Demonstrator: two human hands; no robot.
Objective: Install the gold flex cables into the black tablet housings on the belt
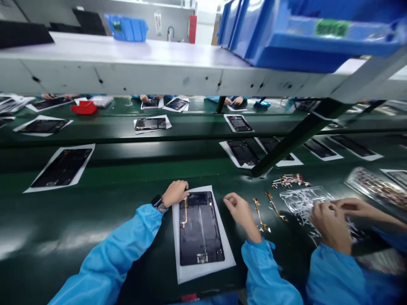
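Note:
A black tablet back shell (203, 228) lies on a white sheet (190, 274) in front of me. An orange flex cable (185, 214) runs down its upper left side. My left hand (174, 193), with a dark watch on the wrist, is at the shell's upper left corner. Its fingers are bent together by the cable's top end; whatever they pinch is hidden. Just right of the sheet, my right hand (240, 212) hovers with fingertips pinched; I cannot make out anything between them. Two loose flex cables (260, 215) lie beyond it on the green bench.
A co-worker's hands (333, 222) work at right over a clear tray (307, 195) of white strips. Behind is a pile of flex cables (290, 181). A dark post (292, 137) slants down to the bench. A shelf (159, 76) holding blue bins (286, 46) spans overhead.

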